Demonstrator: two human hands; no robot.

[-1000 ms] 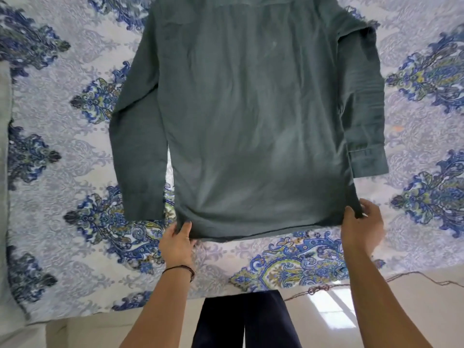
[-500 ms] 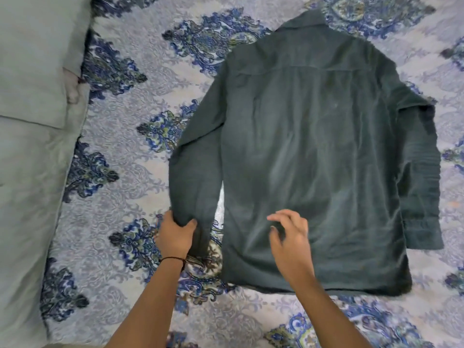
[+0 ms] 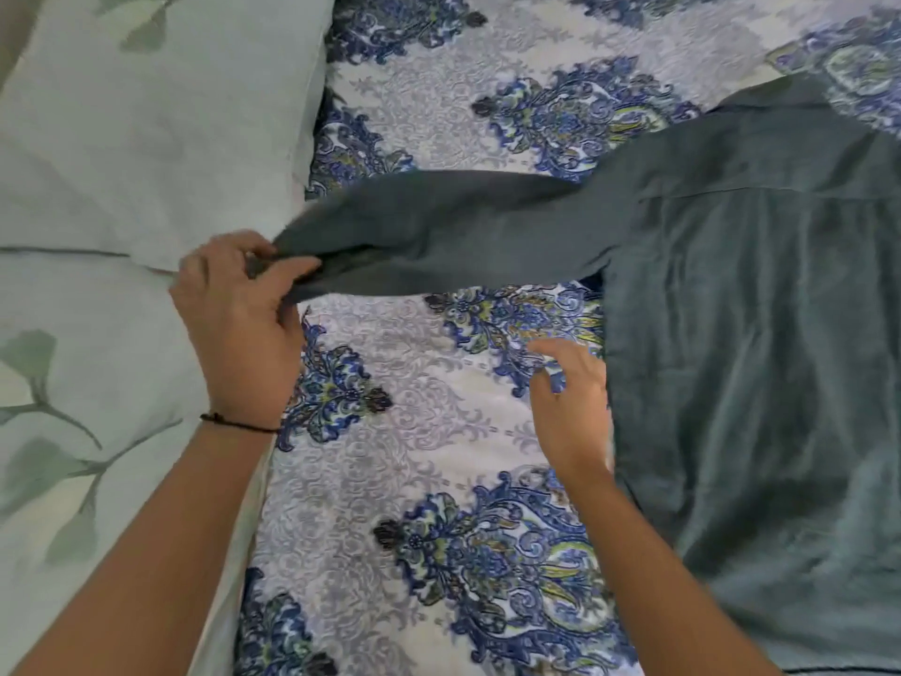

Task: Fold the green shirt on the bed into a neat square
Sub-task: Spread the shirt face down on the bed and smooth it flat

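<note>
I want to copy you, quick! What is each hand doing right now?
Left hand: gripping the end of the green sleeve.
Right hand: open, holding nothing.

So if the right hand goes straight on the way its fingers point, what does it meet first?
The right hand, now over the bedsheet, would probably meet the stretched sleeve, which the left hand holds across its path. Height is unclear, so it might pass under.

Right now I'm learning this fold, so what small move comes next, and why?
Probably swing the sleeve across onto the shirt. The left hand pinches its end, stretched out toward the pillow; the shirt lies flat, and the right hand is open by its side edge, ready to pin the fold.
</note>
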